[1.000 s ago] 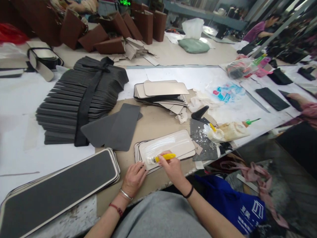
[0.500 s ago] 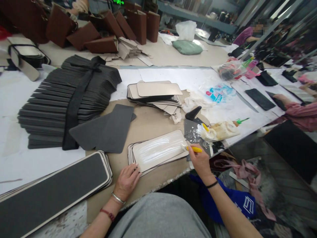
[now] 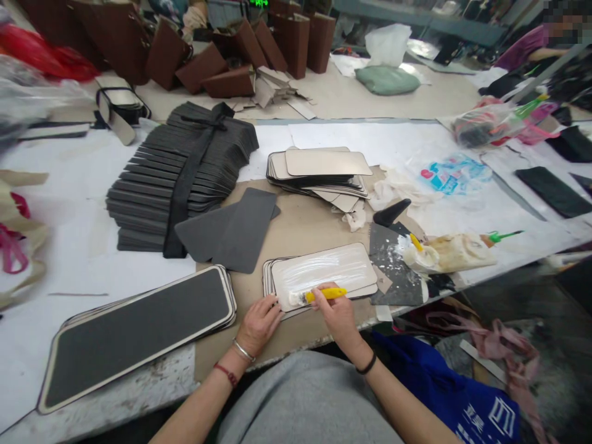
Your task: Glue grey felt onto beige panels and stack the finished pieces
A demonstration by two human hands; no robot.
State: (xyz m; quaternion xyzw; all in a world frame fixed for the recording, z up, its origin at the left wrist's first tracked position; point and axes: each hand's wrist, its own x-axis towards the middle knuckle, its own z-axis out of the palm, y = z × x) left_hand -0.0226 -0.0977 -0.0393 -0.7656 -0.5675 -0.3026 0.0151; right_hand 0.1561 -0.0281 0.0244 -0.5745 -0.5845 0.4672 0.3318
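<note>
My right hand [image 3: 337, 311] is closed round the yellow handle of a brush [image 3: 326, 294]. The white-coated brush tip touches the lower left part of a beige rounded panel [image 3: 324, 271], which lies on top of a small stack. Wet white streaks run along the panel. My left hand [image 3: 261, 320] rests at the panel's near left corner, fingers stretched out and fingertips on its edge. To the right, a white-smeared dark sheet [image 3: 393, 271] lies beside a glue-caked bottle [image 3: 457, 253] with a green nozzle. A second yellow handle [image 3: 416, 242] sticks out of the white paste there.
Grey panels [image 3: 245, 231] lie beyond my left hand, before a tied bundle of black strips [image 3: 185, 179]. A long dark panel stack [image 3: 139, 333] is at left. More beige panels [image 3: 324, 166] are stacked behind. Brown boxy pieces [image 3: 231, 55] stand at the back.
My right hand has drawn the brush leftward, from the panel's right end to its lower left. My left hand stays at the corner. The view has turned left.
</note>
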